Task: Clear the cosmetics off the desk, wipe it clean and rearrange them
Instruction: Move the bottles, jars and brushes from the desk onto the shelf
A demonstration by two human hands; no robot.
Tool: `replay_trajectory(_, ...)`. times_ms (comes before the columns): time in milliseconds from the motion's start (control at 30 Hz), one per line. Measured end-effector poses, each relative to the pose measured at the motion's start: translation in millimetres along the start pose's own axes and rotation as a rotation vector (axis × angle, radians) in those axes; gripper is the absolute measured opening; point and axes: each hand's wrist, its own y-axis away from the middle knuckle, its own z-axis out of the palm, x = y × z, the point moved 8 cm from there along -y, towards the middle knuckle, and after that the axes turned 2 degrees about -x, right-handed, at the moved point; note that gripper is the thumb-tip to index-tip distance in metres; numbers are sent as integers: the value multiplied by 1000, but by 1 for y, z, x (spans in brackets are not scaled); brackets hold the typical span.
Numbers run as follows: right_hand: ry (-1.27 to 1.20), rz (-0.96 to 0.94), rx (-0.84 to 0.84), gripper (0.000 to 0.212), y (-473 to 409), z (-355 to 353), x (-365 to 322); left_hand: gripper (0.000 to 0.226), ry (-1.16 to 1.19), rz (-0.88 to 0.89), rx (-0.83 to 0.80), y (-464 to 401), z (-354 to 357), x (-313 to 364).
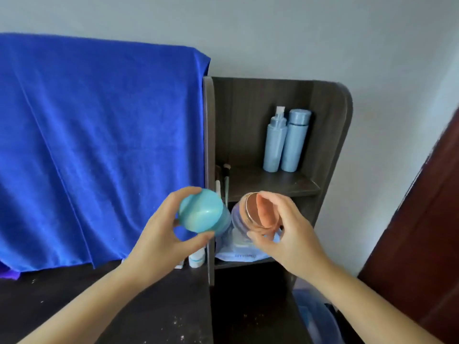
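Observation:
My left hand (159, 234) grips a round jar with a teal domed lid (202, 211), held up in front of the shelf unit's left wall. Close beside it, my right hand (280, 229) grips a lavender jar with a shiny copper lid (244, 218), its fingers reflected in the lid. The two jars almost touch. Two tall pale blue bottles (285, 141) stand upright on the upper shelf. A white tube (196, 259) stands on the dark desk (74, 301) below my left hand.
A dark wooden shelf unit (330, 135) stands at the desk's right end. A blue towel (99, 145) hangs over something behind the desk. Makeup brushes (224, 180) lean in the shelf's left corner. A pale blue packet (238, 252) lies on the lower shelf. White specks dot the desk.

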Motion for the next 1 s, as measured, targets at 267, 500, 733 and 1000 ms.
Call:
replay_trajectory(267,67,240,-23,58,-79,-52,68,53,-38,-116,64,-102,72,18)
replay_trajectory(500,339,355,-72,57,-109,-42,108,61,-266,-290,32,-173,99,-25)
replay_trajectory(733,504,413,-76,55,-109,-47,128,64,-290,-373,-60,-191,115,-55)
replay_trajectory(1000,546,443,-89,50,-111,-49,134,63,-296,-404,-72,-198,126,-67)
